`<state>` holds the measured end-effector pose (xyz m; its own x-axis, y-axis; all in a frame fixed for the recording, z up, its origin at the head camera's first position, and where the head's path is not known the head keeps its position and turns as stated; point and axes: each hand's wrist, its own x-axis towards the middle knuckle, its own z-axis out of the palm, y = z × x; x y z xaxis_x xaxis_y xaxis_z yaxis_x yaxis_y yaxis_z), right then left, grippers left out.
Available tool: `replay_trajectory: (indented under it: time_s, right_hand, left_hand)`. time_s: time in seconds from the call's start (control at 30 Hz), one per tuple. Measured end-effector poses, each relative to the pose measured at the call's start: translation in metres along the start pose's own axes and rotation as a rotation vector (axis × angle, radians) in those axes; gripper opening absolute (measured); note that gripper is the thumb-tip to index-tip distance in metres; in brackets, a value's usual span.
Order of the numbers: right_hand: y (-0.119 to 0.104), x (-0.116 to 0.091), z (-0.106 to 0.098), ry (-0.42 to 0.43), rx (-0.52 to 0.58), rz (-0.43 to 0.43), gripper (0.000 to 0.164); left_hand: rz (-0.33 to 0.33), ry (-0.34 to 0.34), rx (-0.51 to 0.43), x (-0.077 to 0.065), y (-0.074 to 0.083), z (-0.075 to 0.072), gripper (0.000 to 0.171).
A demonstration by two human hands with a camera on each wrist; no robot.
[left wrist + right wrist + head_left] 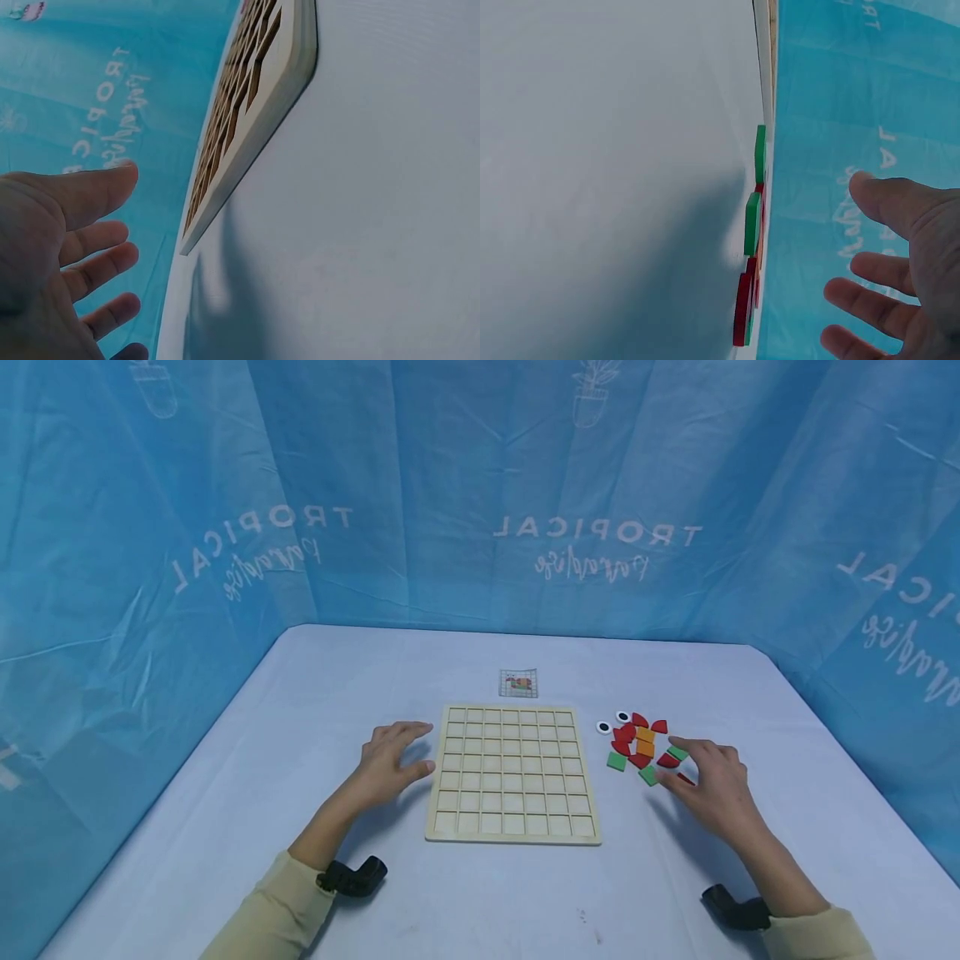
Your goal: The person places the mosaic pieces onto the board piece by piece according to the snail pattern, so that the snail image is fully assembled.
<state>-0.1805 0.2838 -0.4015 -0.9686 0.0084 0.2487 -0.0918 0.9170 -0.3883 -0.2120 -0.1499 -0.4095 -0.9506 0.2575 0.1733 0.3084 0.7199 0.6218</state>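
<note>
A square wooden grid board point(513, 842) lies flat in the middle of the white table. Just off its left edge hovers my left hand point(386, 764), fingers relaxed, thumb apart, holding nothing. To the right of the board is a loose cluster of flat pieces: red curved pieces point(639, 761), orange squares point(645, 748), green squares point(617, 762) and two round white eye pieces point(604, 727). My right hand point(712, 785) hangs over the cluster's right side with thumb and fingers spread. The right wrist view shows a gap between that hand and the pieces, and no piece in it.
A small picture card point(518, 683) with a coloured figure on a grid lies behind the board. Blue printed curtains point(480, 585) stand around the back and sides of the white table point(480, 902). A black wrist camera mount point(352, 877) sits on each forearm.
</note>
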Motion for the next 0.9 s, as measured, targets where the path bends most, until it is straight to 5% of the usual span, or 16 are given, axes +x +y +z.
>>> replay_trajectory:
  time_s: [0.53, 0.9]
  right_hand:
    - [0.02, -0.006, -0.006, -0.033, 0.035, 0.035, 0.062]
    - [0.023, -0.002, -0.006, -0.039, 0.05, 0.053, 0.061]
  left_hand:
    - [-0.028, -0.106, -0.11, 0.01, -0.003, 0.003, 0.048]
    - [-0.039, -0.11, -0.115, 0.015, -0.009, 0.01, 0.044]
